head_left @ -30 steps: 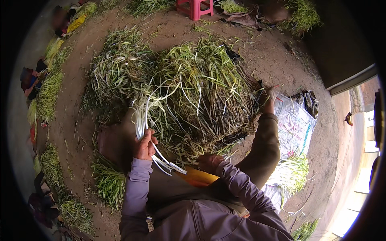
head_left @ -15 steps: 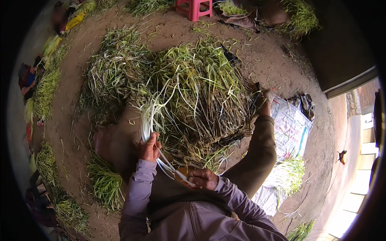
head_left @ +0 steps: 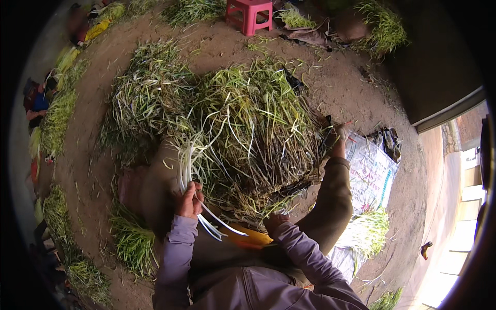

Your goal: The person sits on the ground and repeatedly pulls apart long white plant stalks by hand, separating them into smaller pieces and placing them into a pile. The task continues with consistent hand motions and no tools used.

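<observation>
My left hand (head_left: 191, 199) is closed around a bundle of long white stalks (head_left: 186, 164) with pale leafy tops, held over my lap. My right hand (head_left: 276, 221) is curled at the near edge of a big heap of green and withered leafy stalks (head_left: 248, 113), with something small and pale at its fingers that I cannot make out. A yellow item (head_left: 248, 239) lies in my lap below it. A second tangled heap (head_left: 144, 93) sits at the back left.
A pink stool (head_left: 249, 15) stands at the back. A white sack (head_left: 368, 165) with pale greens (head_left: 367, 232) lies right, beyond my bent leg. More greens (head_left: 129, 243) lie left. People (head_left: 39, 101) are along the left rim. A small bird (head_left: 425, 250) is at the right.
My right hand came to the lower ends of the white stalks, then moved off right toward the heap's edge. The bird moved down along the right side.
</observation>
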Demonstrator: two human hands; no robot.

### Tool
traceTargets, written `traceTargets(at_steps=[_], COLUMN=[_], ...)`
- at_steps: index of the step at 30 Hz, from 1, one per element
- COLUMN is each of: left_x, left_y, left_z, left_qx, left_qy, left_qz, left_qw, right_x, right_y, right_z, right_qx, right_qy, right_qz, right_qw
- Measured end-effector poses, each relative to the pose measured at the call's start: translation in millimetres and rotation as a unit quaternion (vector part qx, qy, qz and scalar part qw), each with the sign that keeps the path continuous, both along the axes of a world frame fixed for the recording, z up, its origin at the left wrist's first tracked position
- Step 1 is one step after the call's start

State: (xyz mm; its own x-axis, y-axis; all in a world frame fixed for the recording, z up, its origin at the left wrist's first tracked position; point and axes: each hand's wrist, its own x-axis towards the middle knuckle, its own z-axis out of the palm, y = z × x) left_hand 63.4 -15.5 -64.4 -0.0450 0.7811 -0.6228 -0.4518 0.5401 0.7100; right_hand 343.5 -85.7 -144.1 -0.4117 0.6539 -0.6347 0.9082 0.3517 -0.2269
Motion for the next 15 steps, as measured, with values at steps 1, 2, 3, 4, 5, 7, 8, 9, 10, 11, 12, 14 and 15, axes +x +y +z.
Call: traceTargets(at_steps=[1, 2, 3, 4, 5, 7, 8, 9, 10, 11, 12, 14, 15], left_x=[-1.2, 0.5, 5.1, 5.1, 5.8, 10.4, 16.5, 21.2, 19.5, 24.6, 27.7, 33.1, 32.4], left_y=[-2.8, -3.4, -2.7, -4.6, -6.6, -7.2, -5.9, -4.8, -6.5, -7.4, -8.9, -11.6, -12.5], left_z=[0.4, -4.7, -4.1, -6.1, -8.8, -5.2, -5.7, -6.9, -7.9, -9.3, -7.6, -5.3, -6.4], left_qx=[-0.007, -0.002, -0.001, 0.002, 0.005, 0.023, 0.056, 0.088, 0.074, 0.072, 0.059, 0.056, 0.062], left_qy=[-0.013, -0.021, -0.036, -0.021, -0.007, 0.026, 0.059, 0.091, 0.073, 0.032, 0.006, -0.021, -0.032], left_qz=[-0.008, -0.023, -0.026, -0.022, -0.018, -0.021, -0.024, -0.027, -0.029, 0.007, 0.016, 0.029, 0.026], left_qw=[1.0, 1.0, 0.999, 1.0, 1.0, 0.999, 0.996, 0.992, 0.994, 0.997, 0.998, 0.998, 0.997], right_x=[-7.9, -0.2, 6.5, -0.8, -11.2, -26.5, -31.0, -35.1, -42.2, -47.2, -51.3, -55.2, -55.4], right_y=[16.2, 27.5, 37.5, 55.3, 78.3, 110.1, 122.5, 133.7, 143.3, 150.9, 157.4, 164.0, 163.9], right_z=[6.2, -19.9, -47.5, -46.6, -39.9, -21.4, -24.2, -30.2, -33.3, -35.6, -37.6, -41.3, -42.6], right_qx=[-0.015, 0.017, 0.049, 0.059, 0.069, 0.104, 0.119, 0.134, 0.147, 0.142, 0.138, 0.136, 0.142], right_qy=[0.126, 0.224, 0.321, 0.241, 0.158, 0.201, 0.172, 0.143, 0.118, 0.103, 0.088, 0.08, 0.106], right_qz=[-0.115, -0.134, -0.152, -0.167, -0.18, -0.299, -0.313, -0.326, -0.335, -0.336, -0.337, -0.344, -0.356], right_qw=[0.985, 0.965, 0.934, 0.954, 0.968, 0.927, 0.927, 0.925, 0.923, 0.925, 0.927, 0.926, 0.918])
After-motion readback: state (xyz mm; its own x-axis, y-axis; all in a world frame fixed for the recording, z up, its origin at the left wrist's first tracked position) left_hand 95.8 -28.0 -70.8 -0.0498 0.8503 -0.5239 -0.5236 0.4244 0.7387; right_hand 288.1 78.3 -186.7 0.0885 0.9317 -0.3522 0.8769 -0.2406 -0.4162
